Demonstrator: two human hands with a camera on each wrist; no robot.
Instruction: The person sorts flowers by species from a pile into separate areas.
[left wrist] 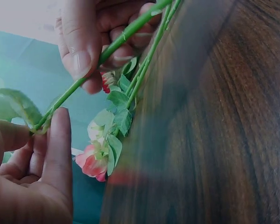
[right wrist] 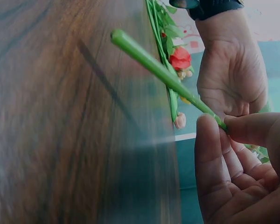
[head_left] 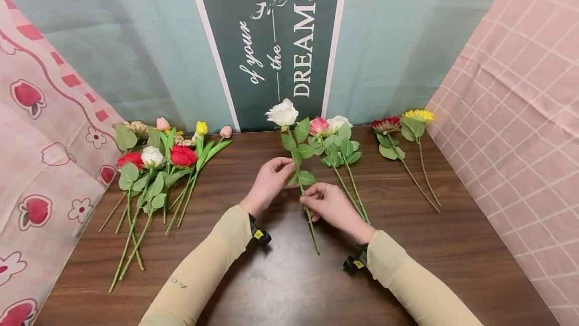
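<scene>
"What colours do I have on the feed?"

"A white rose (head_left: pixel 282 112) on a green stem, a dark brown wood-grain table (head_left: pixel 452 245), beige sleeves (head_left: pixel 212 260)."

"And around it?"

"I count red, white, yellow and pink blooms in the bunch (head_left: pixel 158 165), a yellow sunflower (head_left: pixel 419 114), a pink grid-patterned cloth (head_left: pixel 520 115), and a teal banner (head_left: pixel 271 39) lettered in white."

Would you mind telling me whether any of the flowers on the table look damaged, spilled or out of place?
Nothing stands out. The white rose is held by its stem between the left hand and right hand; the left bunch, middle pair and right pair lie intact on the table.
</scene>
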